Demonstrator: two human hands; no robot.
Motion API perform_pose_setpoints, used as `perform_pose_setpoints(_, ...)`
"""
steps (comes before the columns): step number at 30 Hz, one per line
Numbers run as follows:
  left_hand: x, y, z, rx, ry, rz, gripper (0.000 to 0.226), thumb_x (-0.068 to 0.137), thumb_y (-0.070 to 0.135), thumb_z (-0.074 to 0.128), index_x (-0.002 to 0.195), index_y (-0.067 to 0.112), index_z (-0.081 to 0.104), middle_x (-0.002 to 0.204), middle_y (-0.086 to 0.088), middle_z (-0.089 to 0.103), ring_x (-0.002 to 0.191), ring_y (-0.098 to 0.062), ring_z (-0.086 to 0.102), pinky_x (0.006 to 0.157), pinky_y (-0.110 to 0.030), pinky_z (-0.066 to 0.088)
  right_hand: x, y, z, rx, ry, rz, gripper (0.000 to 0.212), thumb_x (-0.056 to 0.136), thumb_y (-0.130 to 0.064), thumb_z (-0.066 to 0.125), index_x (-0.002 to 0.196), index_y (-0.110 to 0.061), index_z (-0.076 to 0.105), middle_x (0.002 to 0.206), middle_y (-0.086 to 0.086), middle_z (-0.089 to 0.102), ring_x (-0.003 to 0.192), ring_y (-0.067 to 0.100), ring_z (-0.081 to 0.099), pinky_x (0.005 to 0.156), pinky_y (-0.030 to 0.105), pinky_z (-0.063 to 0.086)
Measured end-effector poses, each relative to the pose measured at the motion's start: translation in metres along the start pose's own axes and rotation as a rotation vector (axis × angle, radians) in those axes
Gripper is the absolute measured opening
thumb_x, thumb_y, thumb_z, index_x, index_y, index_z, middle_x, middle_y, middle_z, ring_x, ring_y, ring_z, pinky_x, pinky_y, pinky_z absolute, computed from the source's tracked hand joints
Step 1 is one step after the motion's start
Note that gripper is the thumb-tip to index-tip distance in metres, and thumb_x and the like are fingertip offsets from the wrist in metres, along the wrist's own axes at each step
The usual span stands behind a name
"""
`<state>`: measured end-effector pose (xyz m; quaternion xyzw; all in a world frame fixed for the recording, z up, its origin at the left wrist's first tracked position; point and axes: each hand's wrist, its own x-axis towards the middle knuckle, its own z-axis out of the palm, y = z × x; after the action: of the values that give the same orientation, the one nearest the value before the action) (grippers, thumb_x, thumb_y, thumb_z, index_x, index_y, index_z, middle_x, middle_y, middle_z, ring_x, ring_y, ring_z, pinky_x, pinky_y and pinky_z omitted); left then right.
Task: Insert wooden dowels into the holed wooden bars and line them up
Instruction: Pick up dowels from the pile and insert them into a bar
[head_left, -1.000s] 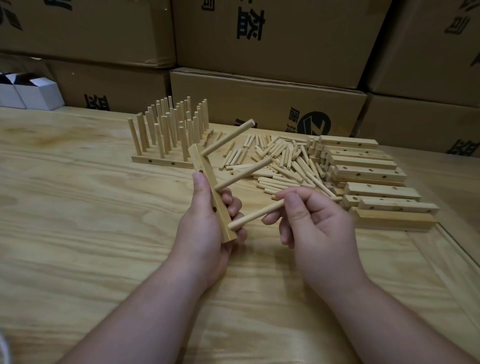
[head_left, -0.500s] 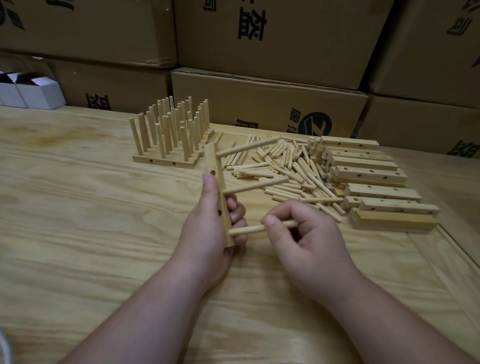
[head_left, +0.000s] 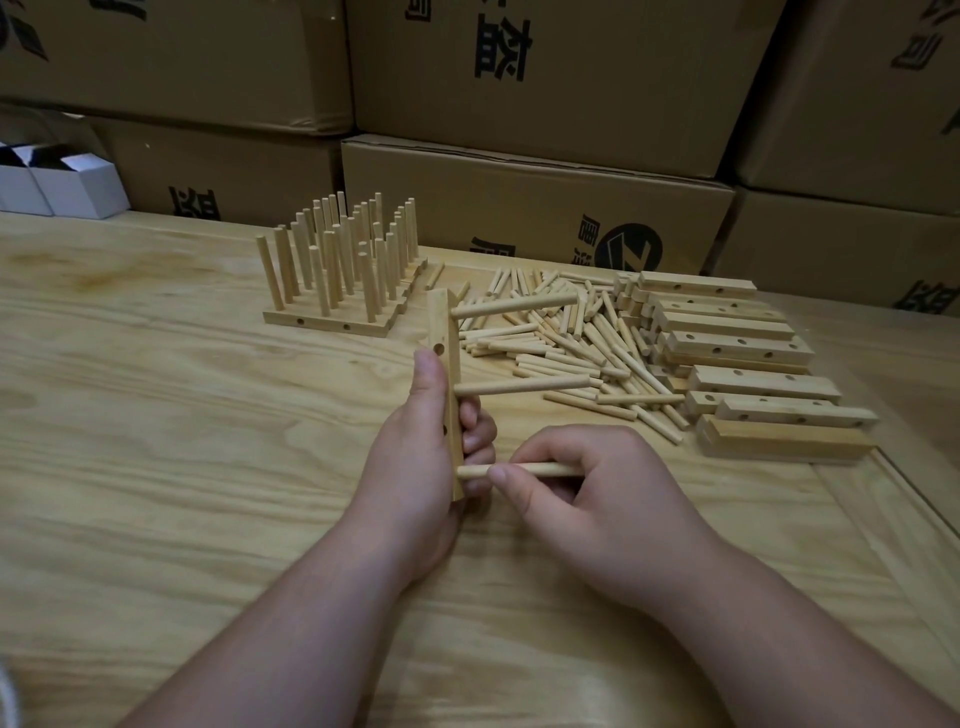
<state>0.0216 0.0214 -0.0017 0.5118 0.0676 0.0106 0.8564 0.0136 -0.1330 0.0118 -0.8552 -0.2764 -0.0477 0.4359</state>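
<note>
Head: left hand (head_left: 415, 467) grips bar (head_left: 447, 384); right hand (head_left: 597, 499) pinches dowel (head_left: 524, 471).

A pale wood-grain worktop (head_left: 156, 441) fills the foreground. Along its far edge brown cardboard boxes (head_left: 535, 208) are stacked in two tiers, printed with black characters and a round black logo. At far left two small white boxes (head_left: 78, 187) stand side by side on the worktop

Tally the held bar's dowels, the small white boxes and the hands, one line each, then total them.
Dowels in the held bar: 3 (top, middle, bottom)
White boxes: 2
Hands: 2 (left hand, right hand)
Total: 7
</note>
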Motion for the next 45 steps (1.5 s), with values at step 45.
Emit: perform_pose_setpoints(45,0.008,-0.002,0.000,-0.213,0.102,0.080,0.018,0.107,0.020,0.047,0.117,0.014,0.061,0.084,-0.003,0.074,0.086,-0.023,0.074,0.077,-0.042,0.062,0.009,0.021,0.001,0.291,0.355,0.330,0.012,0.082,-0.028,0.080,0.090,-0.029,0.072,0.084,-0.006,0.074,0.078,0.028,0.071,0.061,0.042,0.061)
